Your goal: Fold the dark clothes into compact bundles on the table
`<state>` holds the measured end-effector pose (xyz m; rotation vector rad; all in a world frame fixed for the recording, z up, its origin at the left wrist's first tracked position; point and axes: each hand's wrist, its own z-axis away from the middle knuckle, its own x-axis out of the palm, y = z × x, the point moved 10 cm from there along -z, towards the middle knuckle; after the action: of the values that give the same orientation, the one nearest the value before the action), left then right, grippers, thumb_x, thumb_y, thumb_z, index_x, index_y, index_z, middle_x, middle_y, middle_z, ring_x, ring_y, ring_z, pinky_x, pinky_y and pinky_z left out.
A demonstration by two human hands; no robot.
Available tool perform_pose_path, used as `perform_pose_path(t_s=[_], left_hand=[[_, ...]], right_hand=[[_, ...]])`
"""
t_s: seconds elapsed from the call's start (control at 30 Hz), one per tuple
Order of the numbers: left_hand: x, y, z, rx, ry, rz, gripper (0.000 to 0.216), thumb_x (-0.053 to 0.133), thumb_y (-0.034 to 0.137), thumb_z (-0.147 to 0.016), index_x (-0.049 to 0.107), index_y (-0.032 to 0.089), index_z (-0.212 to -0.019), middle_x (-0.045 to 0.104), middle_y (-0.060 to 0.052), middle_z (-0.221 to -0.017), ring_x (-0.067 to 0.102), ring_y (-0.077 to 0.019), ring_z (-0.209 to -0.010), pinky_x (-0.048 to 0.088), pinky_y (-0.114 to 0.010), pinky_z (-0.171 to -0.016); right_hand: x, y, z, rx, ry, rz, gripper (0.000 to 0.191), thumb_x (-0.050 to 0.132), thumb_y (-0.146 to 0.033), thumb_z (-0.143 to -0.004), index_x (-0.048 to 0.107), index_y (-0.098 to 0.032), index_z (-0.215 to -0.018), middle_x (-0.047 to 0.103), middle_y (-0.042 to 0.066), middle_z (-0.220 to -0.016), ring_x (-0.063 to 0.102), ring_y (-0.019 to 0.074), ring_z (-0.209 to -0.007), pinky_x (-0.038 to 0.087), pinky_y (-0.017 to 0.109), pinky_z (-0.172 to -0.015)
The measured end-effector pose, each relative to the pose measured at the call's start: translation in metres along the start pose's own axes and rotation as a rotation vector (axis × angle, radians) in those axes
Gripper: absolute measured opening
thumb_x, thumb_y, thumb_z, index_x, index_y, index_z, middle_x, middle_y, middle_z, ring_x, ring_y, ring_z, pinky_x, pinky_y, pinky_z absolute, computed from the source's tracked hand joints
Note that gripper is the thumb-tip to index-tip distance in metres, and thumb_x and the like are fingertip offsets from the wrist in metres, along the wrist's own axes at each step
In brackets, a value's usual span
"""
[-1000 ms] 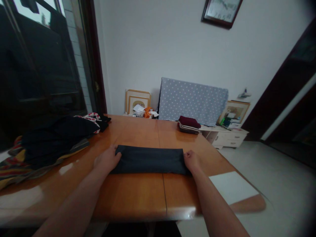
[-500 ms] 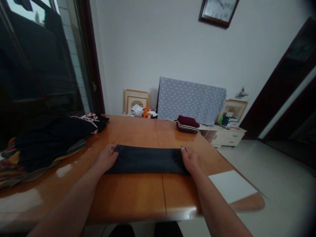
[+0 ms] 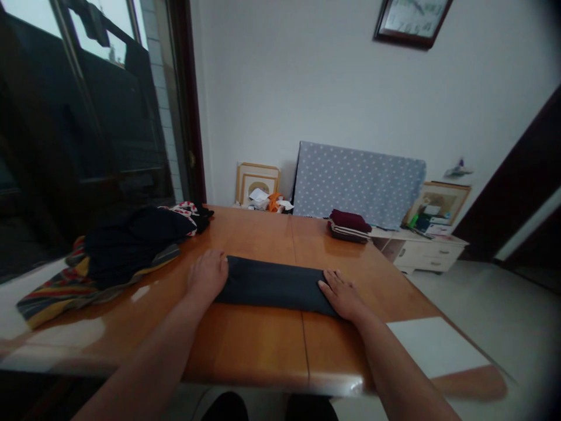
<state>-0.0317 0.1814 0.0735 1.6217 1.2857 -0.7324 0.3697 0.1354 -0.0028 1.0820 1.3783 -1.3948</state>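
"What is on the table?"

"A big pile of clothes lies on the table's left side. It is too dark to tell the pieces apart. A folded dark cloth lies in the table's middle."

"And the hands?"

"The left hand lies flat and open on one end, hiding it. The right hand lies open on the other."

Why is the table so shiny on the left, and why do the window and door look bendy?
Head view: daylight from the window bounces off the glossy table as pale glare beside the clothes pile; the wide lens bends straight edges and darkens corners; dim light leaves the dark cloth nearly featureless.
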Motion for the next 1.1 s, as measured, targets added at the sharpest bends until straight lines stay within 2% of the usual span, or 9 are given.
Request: perform_pose_path(t_s=[0.1,0.23,0.4,0.6,0.77,0.87,0.93,1.03,1.1], left_hand=[[0.005,0.035,0.004,0.167,-0.041,0.033,0.045,0.029,0.035,-0.100,0.056,0.016,-0.130,0.060,-0.014,-0.134,0.053,-0.0263,-0.127,0.036,-0.038,-0.109],[0.041,0.063,0.015,0.345,-0.240,0.032,0.055,0.028,0.043,-0.101,0.046,0.013,-0.143,0.043,-0.016,-0.153,0.036,-0.0288,-0.142,0.024,-0.043,-0.116],[0.071,0.052,0.025,0.350,-0.375,-0.011,0.064,0.027,0.058,-0.099,0.044,0.016,-0.145,0.035,-0.016,-0.157,0.027,-0.0295,-0.147,0.018,-0.048,-0.117],[0.070,0.052,0.027,0.355,-0.361,0.015,0.081,0.028,0.072,-0.093,0.044,0.013,-0.146,0.034,-0.019,-0.157,0.023,-0.0317,-0.148,0.015,-0.048,-0.117],[0.074,0.052,0.026,0.341,-0.344,0.053,0.088,0.031,0.078,-0.088,0.044,0.013,-0.146,0.035,-0.020,-0.157,0.021,-0.0327,-0.149,0.013,-0.049,-0.117],[0.075,0.051,0.026,0.330,-0.339,0.069,0.089,0.032,0.079,-0.087,0.045,0.013,-0.146,0.035,-0.020,-0.156,0.022,-0.0332,-0.149,0.012,-0.049,-0.117],[0.074,0.051,0.026,0.331,-0.332,0.073,0.090,0.032,0.079,-0.086,0.045,0.013,-0.146,0.035,-0.021,-0.156,0.023,-0.0340,-0.148,0.012,-0.050,-0.117],[0.072,0.052,0.027,0.338,-0.330,0.061,0.090,0.033,0.079,-0.086,0.045,0.012,-0.145,0.036,-0.021,-0.156,0.024,-0.0341,-0.148,0.013,-0.049,-0.117],[0.072,0.053,0.027,0.342,-0.340,0.040,0.089,0.033,0.077,-0.087,0.044,0.011,-0.146,0.035,-0.021,-0.156,0.023,-0.0335,-0.148,0.014,-0.050,-0.117]], right_hand=[[0.003,0.000,-0.001,-0.005,-0.007,0.025,0.068,0.019,-0.059,-0.100,0.024,-0.021,-0.156,0.021,0.010,-0.163,0.009,0.0286,-0.152,0.012,0.062,-0.116],[0.006,0.003,-0.003,-0.007,-0.014,0.039,0.069,0.019,-0.060,-0.099,0.023,-0.022,-0.157,0.021,0.010,-0.163,0.009,0.0283,-0.152,0.013,0.062,-0.115],[0.009,0.009,-0.004,0.004,-0.033,0.043,0.070,0.020,-0.062,-0.098,0.020,-0.025,-0.157,0.019,0.009,-0.163,0.009,0.0289,-0.151,0.012,0.063,-0.115],[0.003,0.007,-0.001,0.026,-0.043,0.086,0.069,0.020,-0.061,-0.099,0.020,-0.025,-0.157,0.019,0.010,-0.163,0.010,0.0289,-0.151,0.011,0.064,-0.115],[-0.015,-0.006,-0.002,0.043,-0.044,0.149,0.070,0.026,-0.063,-0.098,0.035,-0.020,-0.152,0.028,0.013,-0.160,0.015,0.0308,-0.150,0.009,0.061,-0.116],[-0.033,-0.041,-0.007,0.012,0.033,0.122,0.071,0.024,-0.063,-0.098,0.041,-0.015,-0.148,0.032,0.016,-0.158,0.019,0.0308,-0.149,0.012,0.055,-0.118],[-0.038,-0.081,-0.011,-0.058,0.081,0.077,0.074,0.021,-0.064,-0.098,0.042,-0.013,-0.147,0.034,0.017,-0.157,0.021,0.0304,-0.149,0.013,0.051,-0.119],[-0.028,-0.150,-0.015,-0.209,0.103,0.000,0.077,0.016,-0.065,-0.098,0.040,-0.011,-0.149,0.033,0.015,-0.158,0.019,0.0297,-0.149,0.011,0.049,-0.120],[-0.013,-0.182,-0.017,-0.247,0.086,-0.038,0.078,0.015,-0.063,-0.098,0.036,-0.010,-0.151,0.029,0.015,-0.159,0.017,0.0295,-0.150,0.011,0.048,-0.120]])
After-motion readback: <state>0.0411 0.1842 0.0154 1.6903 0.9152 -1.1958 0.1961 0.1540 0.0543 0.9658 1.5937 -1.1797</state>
